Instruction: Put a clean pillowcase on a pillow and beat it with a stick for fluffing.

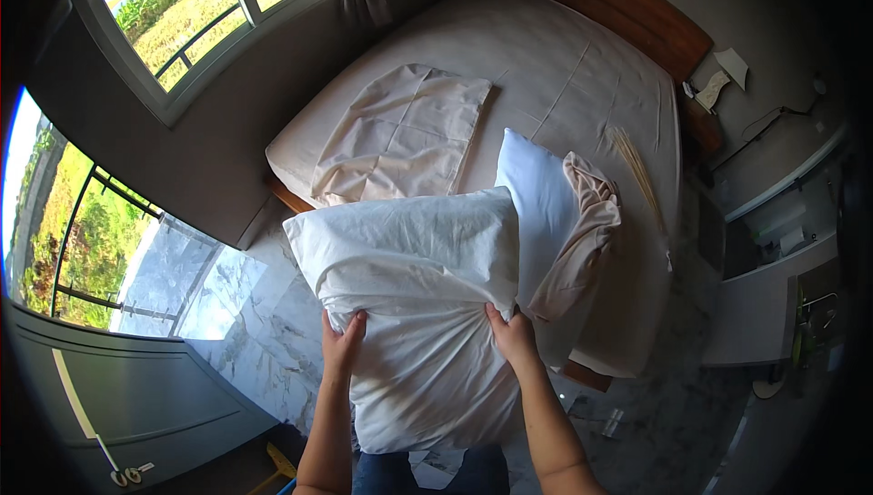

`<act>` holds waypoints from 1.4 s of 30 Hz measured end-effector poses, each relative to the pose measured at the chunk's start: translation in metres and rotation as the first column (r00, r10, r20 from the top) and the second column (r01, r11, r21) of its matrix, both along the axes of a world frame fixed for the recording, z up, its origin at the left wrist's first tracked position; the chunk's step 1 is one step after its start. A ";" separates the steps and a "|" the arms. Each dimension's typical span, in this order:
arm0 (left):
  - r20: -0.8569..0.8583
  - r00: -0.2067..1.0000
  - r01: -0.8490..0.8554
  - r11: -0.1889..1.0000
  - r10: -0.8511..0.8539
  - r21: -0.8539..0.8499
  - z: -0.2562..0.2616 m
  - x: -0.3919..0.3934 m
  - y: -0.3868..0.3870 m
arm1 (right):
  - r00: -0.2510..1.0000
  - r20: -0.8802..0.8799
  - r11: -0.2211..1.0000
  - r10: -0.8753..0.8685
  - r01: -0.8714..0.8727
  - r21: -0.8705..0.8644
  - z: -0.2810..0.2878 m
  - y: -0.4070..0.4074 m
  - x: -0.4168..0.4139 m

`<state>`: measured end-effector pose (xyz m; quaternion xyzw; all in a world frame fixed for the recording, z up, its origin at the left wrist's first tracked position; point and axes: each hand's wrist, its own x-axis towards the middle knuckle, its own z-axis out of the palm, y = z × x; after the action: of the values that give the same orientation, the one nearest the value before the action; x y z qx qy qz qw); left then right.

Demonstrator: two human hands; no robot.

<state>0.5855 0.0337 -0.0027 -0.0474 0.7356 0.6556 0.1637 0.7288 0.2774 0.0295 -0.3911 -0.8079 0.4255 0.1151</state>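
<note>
A white pillow (pixel 423 243) hangs in front of me, just off the foot of the bed, its fabric creased between my hands. My left hand (pixel 343 341) grips its left side, thumb on top. On the opposite side my right hand (pixel 510 333) pinches the cloth, and folds fan out from that grip. Past the pillow, a beige pillowcase (pixel 406 130) lies spread on the mattress. Right of it rests a second white pillow (pixel 535 202), with a bunched beige cloth (pixel 585 222) along its right side. The fingers under the pillow are hidden.
The bed (pixel 545 79) has a beige fitted sheet and a wooden headboard (pixel 614 4). A straw bed whisk (pixel 638 171) lies near its right edge. Marble floor tiles (pixel 273 318) surround the bed's foot. A grey door (pixel 129 399) stands at lower left, and a window (pixel 204 18) at upper left.
</note>
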 end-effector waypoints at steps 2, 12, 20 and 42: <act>-0.030 0.999 0.013 0.994 -0.017 -0.109 0.001 -0.050 -0.028 | 0.997 0.079 1.000 0.000 0.001 -0.004 -0.018 -0.029 -0.042; 0.189 0.948 0.308 0.896 -0.258 -0.320 0.028 -0.210 -0.049 | 0.979 0.202 0.979 0.015 0.026 -0.201 -0.052 -0.078 -0.135; 0.276 0.837 0.544 0.774 -0.473 -0.324 -0.024 -0.269 -0.019 | 0.628 0.742 0.967 0.236 -0.230 -0.113 -0.003 -0.007 -0.228; -0.053 0.586 0.563 0.454 -0.808 -0.690 -0.163 -0.434 0.025 | 0.623 0.152 0.639 0.768 -0.728 -0.248 -0.107 -0.119 -0.357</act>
<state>0.1519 0.0587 -0.1660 0.3371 0.8722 0.2505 0.2508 0.3722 0.1581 -0.0772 -0.0756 -0.8673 0.4473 -0.2049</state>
